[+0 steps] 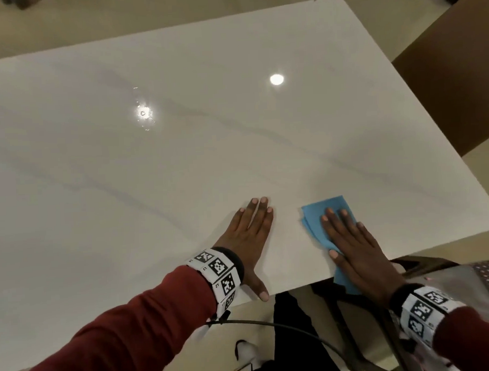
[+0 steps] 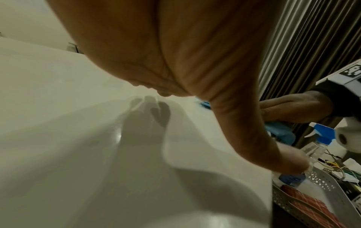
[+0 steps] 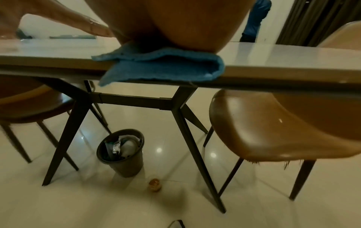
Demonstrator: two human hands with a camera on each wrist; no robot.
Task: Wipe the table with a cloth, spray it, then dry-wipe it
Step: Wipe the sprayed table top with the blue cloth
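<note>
White table [image 1: 180,160] glossy, a few droplets [image 1: 144,114] mid-top; brown chair [image 1: 451,72] at its far right end, bin [image 3: 122,152] on the floor underneath. Left hand [image 1: 247,238] flat on the bare top near the front edge, fingers straight and together, thumb out. Right hand [image 1: 355,250] just beside it, fingers straight, pressing the folded blue cloth [image 1: 316,218] down, cloth's near end hanging over the front edge.

I see open counter [image 1: 180,149] across the upper frame; only droplets [image 1: 144,114] at upper left and a chair [image 1: 451,72] at upper right border it.
</note>
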